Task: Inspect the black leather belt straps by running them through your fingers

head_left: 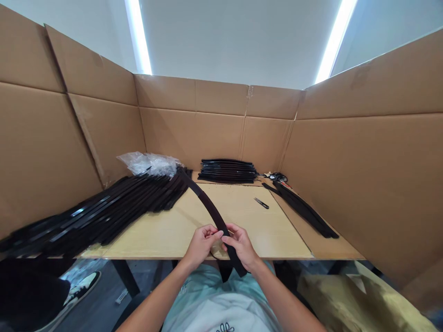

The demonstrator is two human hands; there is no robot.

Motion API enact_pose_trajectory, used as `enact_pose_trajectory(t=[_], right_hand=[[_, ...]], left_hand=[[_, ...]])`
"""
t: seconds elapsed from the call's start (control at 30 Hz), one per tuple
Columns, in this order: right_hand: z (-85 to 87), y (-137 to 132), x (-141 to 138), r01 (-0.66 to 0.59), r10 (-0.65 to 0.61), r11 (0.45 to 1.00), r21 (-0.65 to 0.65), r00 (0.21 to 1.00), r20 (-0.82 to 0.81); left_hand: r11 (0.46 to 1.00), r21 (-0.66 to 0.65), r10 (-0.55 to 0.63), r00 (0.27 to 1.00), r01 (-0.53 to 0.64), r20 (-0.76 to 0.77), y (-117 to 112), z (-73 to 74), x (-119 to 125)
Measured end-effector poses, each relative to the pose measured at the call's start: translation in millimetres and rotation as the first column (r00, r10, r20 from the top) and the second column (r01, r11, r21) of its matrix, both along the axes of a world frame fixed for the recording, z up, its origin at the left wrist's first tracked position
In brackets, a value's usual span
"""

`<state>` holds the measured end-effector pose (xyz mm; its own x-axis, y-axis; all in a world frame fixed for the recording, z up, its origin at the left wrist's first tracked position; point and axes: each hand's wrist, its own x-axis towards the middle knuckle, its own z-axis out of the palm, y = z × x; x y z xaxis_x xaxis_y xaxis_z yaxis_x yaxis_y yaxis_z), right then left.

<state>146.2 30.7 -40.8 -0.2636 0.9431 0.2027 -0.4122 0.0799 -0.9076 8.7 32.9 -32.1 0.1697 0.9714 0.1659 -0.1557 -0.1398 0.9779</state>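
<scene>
A long black fabric strip (212, 207), like a strap or belt, runs from the far left of the table, over the near edge and down toward my lap. My left hand (203, 242) pinches its left edge between thumb and fingers. On the opposite edge, my right hand (239, 244) is closed with its thumb on the strip, and the two thumbs nearly meet. A thin dark cord loops below my left fingers. Beyond my right hand, small thread snips (261, 203) lie on the pale board (166, 235).
Many similar black strips (114, 214) spread over the left side, with clear plastic bags (148, 163) behind them. A stack of black strips (226, 171) stands at the back. More strips (304, 210) lie right, near tangled cords (277, 176). Cardboard walls (194, 133) enclose the table.
</scene>
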Motion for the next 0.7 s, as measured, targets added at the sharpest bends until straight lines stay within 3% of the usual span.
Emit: enact_pose_trajectory(t=[0.23,0.43,0.53,0.7], right_hand=[[2.0,-0.7,-1.9,0.049,-0.051,0.998,0.050,0.998,0.035],[-4.0,0.8,-1.4,0.108,-0.109,0.994,-0.029,0.994,0.000],[-4.6,2.1,-1.4,0.163,-0.163,0.986,0.023,0.986,0.018],[-5.4,4.5,-0.9,0.110,-0.110,0.994,-0.022,0.994,-0.011]], left_hand=[[1.000,0.004,-0.015,1.000,0.015,0.006,-2.4,1.5,-1.8],[0.999,0.022,0.050,0.998,-0.049,-0.032,-2.0,1.5,-5.5],[0.999,0.035,0.020,0.999,-0.019,-0.028,-0.1,-1.2,-7.4],[1.000,0.014,0.023,1.000,-0.023,-0.011,1.9,-5.5,-8.7]])
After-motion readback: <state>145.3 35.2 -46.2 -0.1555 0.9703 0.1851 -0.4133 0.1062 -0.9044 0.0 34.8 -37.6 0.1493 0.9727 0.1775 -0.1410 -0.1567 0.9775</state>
